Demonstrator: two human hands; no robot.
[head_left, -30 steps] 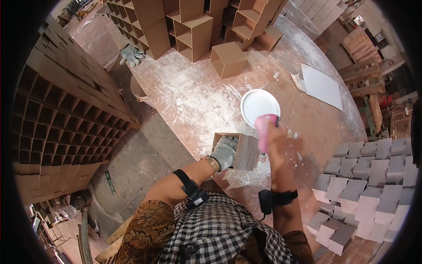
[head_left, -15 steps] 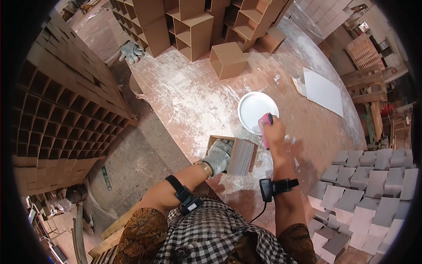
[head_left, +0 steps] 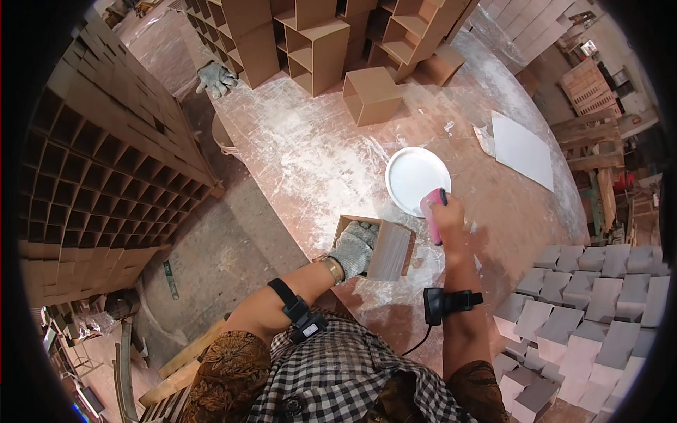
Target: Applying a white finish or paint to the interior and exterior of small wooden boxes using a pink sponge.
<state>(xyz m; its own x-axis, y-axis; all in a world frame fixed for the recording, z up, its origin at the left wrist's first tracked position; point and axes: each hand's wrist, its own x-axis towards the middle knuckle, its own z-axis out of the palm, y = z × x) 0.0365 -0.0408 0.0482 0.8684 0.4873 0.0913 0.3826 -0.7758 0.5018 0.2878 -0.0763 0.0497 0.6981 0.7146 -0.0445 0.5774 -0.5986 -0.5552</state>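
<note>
My left hand point(head_left: 352, 252), in a grey knit glove, reaches into an open brown box point(head_left: 395, 252) and holds it from inside. The box stands at the table's near edge, and its side toward the right carries a streaky whitish-grey coat. My bare right hand point(head_left: 448, 213) grips a pink pad-like tool point(head_left: 432, 216) with a dark edge; whether it is a sponge or a brush cannot be made out. That tool is at the lower right rim of a round white tray point(head_left: 400, 204) with white liquid in it.
Brown boxes point(head_left: 371, 95) stand stacked at the table's far side. A loose grey glove point(head_left: 217, 79) lies at the far left corner. A white sheet point(head_left: 522, 151) rests at the right. Several grey-white coated boxes point(head_left: 605, 296) fill the lower right; a tall brown box stack point(head_left: 84, 169) stands left.
My right hand has drawn slightly back toward me and right with the pink tool, which has tilted. My left hand stays inside the box. The whole view has shifted a little.
</note>
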